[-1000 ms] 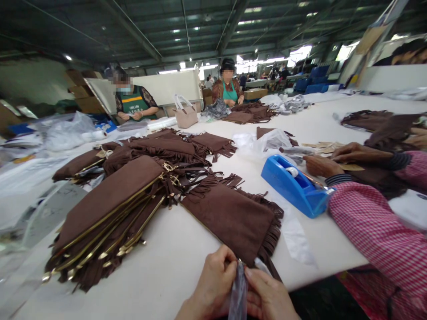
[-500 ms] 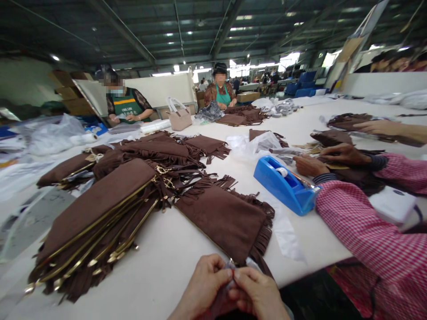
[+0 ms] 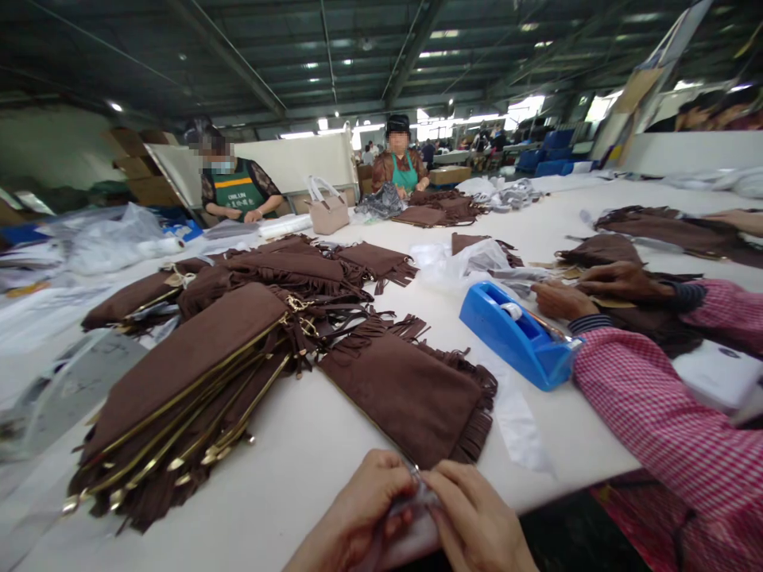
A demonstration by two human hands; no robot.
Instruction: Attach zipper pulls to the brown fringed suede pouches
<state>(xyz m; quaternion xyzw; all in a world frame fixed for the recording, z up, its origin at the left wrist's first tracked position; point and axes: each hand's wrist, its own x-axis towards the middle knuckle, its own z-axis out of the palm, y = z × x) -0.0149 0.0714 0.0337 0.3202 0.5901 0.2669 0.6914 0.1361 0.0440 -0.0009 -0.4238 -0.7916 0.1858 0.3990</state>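
At the table's near edge my left hand (image 3: 373, 496) and my right hand (image 3: 470, 508) are close together, fingers pinched. Between them is a thin crumpled piece of clear plastic wrap (image 3: 422, 496), partly covered by the fingers. It lies at the near corner of a dark brown fringed pouch (image 3: 411, 381), by the metal end of its zipper. The pouch is flat on the table, its fringe toward the right. Left of it is a stack of similar brown pouches (image 3: 196, 349) with gold zippers and chain links.
A blue tape dispenser (image 3: 516, 334) stands right of the pouch. Beside it, a co-worker's checked sleeve (image 3: 661, 421) and hands reach over brown pouches. More pouches (image 3: 286, 266) and plastic bags (image 3: 113, 238) lie farther back. Two people work across the white table (image 3: 286, 477).
The fingers have shifted on the plastic wrap, and more of it shows between my hands. My right hand has turned, its back more upward. The view has swung slightly left.
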